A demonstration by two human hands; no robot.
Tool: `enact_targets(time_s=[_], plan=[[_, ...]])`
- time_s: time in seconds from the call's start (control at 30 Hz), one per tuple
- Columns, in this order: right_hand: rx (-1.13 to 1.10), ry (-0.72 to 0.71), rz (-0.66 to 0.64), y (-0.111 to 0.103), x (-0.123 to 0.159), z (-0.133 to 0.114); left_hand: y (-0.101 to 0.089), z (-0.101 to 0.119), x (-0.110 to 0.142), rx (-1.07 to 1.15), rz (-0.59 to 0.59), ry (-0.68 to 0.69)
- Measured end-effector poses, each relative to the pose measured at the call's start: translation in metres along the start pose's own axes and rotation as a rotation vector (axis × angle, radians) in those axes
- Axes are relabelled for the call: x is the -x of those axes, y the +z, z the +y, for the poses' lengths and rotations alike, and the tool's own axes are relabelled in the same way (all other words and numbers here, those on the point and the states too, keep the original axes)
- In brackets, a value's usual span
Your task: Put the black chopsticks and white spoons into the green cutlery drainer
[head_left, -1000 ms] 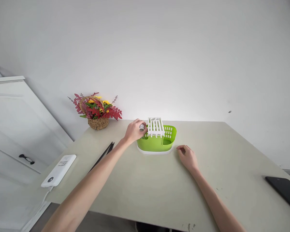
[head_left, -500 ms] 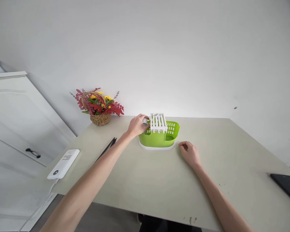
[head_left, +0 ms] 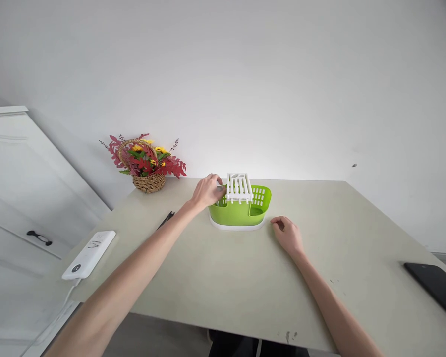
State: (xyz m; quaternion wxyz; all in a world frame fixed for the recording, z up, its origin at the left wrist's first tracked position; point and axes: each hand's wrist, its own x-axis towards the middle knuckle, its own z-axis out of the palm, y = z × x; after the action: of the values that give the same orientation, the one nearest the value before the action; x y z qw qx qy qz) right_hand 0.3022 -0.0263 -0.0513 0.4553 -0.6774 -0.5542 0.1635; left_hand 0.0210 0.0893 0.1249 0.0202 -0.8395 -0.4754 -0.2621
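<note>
A green plastic cutlery basket (head_left: 230,216) with slotted walls stands on the table, on a white base tray (head_left: 238,228). Across its middle sits a white slotted rack (head_left: 239,187) with round holes at the back. At the basket's left end, my left hand (head_left: 207,190) is closed on a spoon (head_left: 219,188); its grey rounded end shows at the fingertips, and its lower part reaches into the left compartment. My right hand (head_left: 288,234) rests on the table just right of the basket, fingers curled, with nothing visible in them.
Black chopsticks (head_left: 166,219) lie left of the basket, partly behind my left forearm. A wicker basket of artificial flowers (head_left: 148,183) stands at the back left. A white power bank (head_left: 89,254) with a cable lies at the left edge, and a black phone (head_left: 436,290) at the right.
My left hand and the spoon sit slightly lower against the basket's left end. The whole view has shifted a little, so everything appears further left. My right hand keeps its place on the table.
</note>
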Motion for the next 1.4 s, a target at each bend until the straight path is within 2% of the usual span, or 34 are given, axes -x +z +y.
enact_targets(time_s=[0.2, 0.37, 0.6, 0.8, 0.93, 1.07, 1.27, 1.33, 1.4], plan=[[0.001, 0.006, -0.001, 0.0, -0.001, -0.001, -0.006, 0.007, -0.005, -0.068, 0.012, -0.021], [-0.002, -0.001, 0.0, 0.0, 0.0, -0.002, -0.013, 0.006, -0.014, -0.141, -0.004, 0.043], [-0.003, -0.006, -0.001, 0.0, 0.0, -0.003, -0.026, -0.001, -0.036, -0.123, 0.151, 0.028], [-0.002, -0.006, -0.001, 0.0, -0.001, -0.003, -0.055, -0.001, -0.067, -0.097, 0.254, 0.019], [0.0, -0.008, 0.006, 0.001, -0.001, -0.003, -0.083, -0.006, -0.086, -0.077, 0.304, -0.082], [-0.004, -0.009, 0.004, 0.001, 0.0, -0.004, -0.102, -0.023, -0.092, -0.041, 0.346, -0.255], [0.002, 0.005, -0.003, 0.0, 0.0, -0.004, -0.097, -0.063, -0.073, 0.145, 0.441, -0.56], [0.006, 0.006, -0.008, 0.0, 0.0, -0.003, -0.094, -0.079, -0.06, 0.167, 0.416, -0.631], [0.007, 0.008, -0.012, -0.001, 0.0, -0.003, -0.094, -0.095, -0.045, 0.145, 0.321, -0.645]])
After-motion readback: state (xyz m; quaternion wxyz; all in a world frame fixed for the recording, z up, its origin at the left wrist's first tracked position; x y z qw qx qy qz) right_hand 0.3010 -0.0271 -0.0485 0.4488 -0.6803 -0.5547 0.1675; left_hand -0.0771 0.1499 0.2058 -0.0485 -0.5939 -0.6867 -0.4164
